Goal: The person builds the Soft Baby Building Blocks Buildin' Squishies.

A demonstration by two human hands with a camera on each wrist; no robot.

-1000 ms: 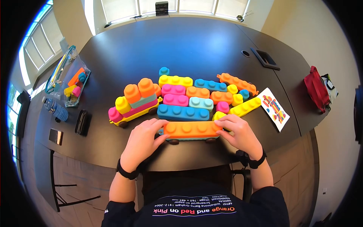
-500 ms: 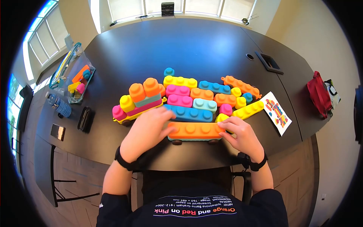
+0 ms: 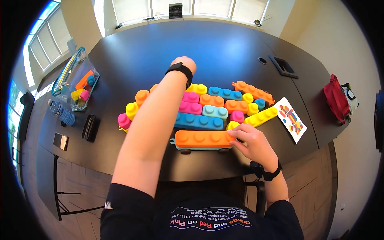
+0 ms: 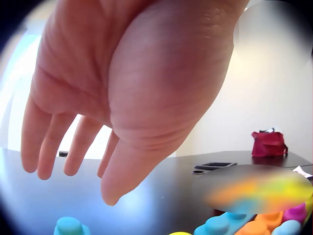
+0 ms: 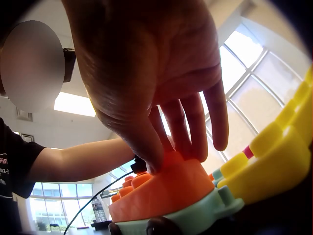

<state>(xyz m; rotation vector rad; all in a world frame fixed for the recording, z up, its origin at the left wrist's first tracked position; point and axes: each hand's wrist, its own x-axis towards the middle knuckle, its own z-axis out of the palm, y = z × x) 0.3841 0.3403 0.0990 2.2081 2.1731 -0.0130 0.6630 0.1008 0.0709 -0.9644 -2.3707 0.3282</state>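
My left hand reaches over the far side of the bricks, its fingers extended and holding nothing. Below it in the left wrist view stands a small blue brick, which my wrist hides in the head view. Thumb and fingertips of my right hand pinch the right end of a long orange brick. That brick lies on a light teal wheeled base near the table's front edge.
Behind the orange brick lie a long blue brick, a yellow brick and several others. My left forearm crosses the yellow wheeled stack at left. A printed sheet lies at right; a clear bag and bottle stand at left.
My left hand has let go of the orange brick's left end and moved far forward over the bricks. My right hand has stayed at the right end.
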